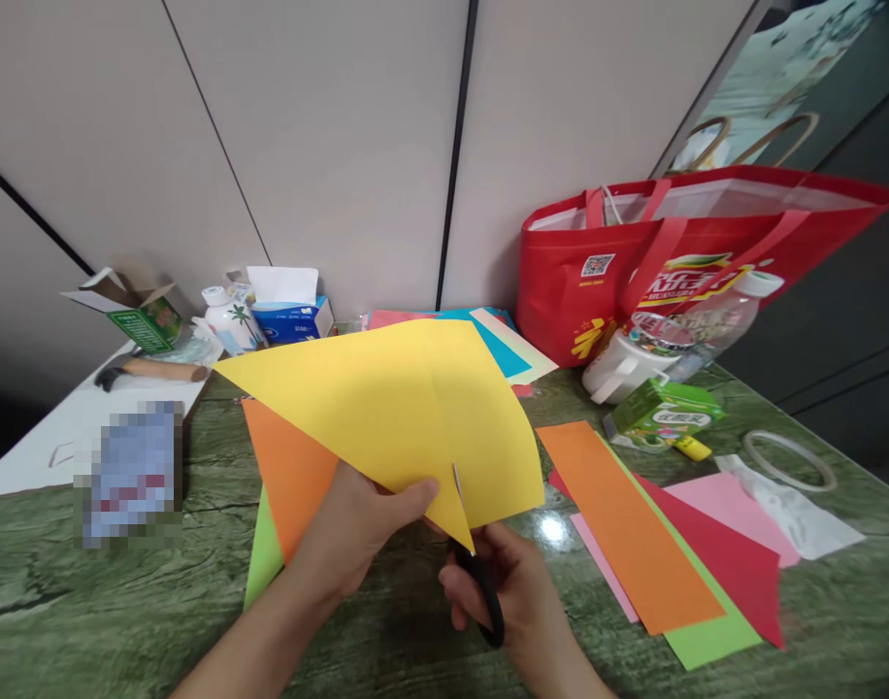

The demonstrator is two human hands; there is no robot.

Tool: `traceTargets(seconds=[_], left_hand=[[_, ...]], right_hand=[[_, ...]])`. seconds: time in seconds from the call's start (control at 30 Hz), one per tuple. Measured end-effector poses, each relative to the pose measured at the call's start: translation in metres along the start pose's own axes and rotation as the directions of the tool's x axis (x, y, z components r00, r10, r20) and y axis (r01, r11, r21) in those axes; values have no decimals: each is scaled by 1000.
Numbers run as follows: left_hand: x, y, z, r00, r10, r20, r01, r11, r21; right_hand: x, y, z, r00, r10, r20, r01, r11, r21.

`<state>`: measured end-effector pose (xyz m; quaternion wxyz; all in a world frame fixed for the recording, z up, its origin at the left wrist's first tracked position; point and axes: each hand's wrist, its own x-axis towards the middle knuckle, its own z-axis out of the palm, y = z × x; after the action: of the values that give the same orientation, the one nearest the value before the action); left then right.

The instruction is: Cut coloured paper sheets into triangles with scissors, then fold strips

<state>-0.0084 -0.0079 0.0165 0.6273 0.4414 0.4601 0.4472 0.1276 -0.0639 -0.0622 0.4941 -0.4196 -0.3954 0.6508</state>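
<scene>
A large sheet of yellow paper (386, 398) is held up above the green marbled table. My left hand (368, 524) grips its lower edge, thumb on top and the other fingers hidden underneath. In my right hand (507, 582) is a pair of black-handled scissors (488, 597), fingers wrapped round the handles. One metal blade shows above the yellow paper, and a slit runs in from the near edge along it. The other blade is hidden below the sheet. Orange paper (288, 466) and light green paper (265, 553) lie partly beneath the yellow sheet at the left.
Orange (630, 524), green, red and pink paper pieces lie at the right. Behind them stand a green box (663, 413), a white mug (623, 364), a plastic bottle (728, 316) and a red bag (568, 282). A hammer (153, 369) and a tissue box (291, 316) are at the left.
</scene>
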Motion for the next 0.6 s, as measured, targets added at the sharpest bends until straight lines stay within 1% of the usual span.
traceTargets(seconds=[0.1,0.17,0.3,0.4,0.47,0.57,0.6], left_hand=[[0,-1,0,1000,7,-16,-7,1000,-15],[-1,0,0,999,23,-38,-25,998,-56],[0,2,0,987,42,-152,-67,985,-161],[2,2,1,982,49,-183,-85,977,-194],[2,1,2,978,58,-198,-94,980,-176],[1,0,2,970,94,-226,-117,989,-91],[0,1,2,971,94,-221,-110,992,-58]], right_hand=[[1,-1,0,1000,15,-15,-15,1000,1],[1,-4,1,999,31,-27,-30,999,30],[2,-11,4,996,67,-53,-59,988,143],[3,-15,6,992,103,-71,-87,976,199],[3,-16,7,988,129,-84,-108,969,224],[3,-16,6,987,146,-70,-125,960,250],[2,-16,6,988,146,-58,-128,960,250]])
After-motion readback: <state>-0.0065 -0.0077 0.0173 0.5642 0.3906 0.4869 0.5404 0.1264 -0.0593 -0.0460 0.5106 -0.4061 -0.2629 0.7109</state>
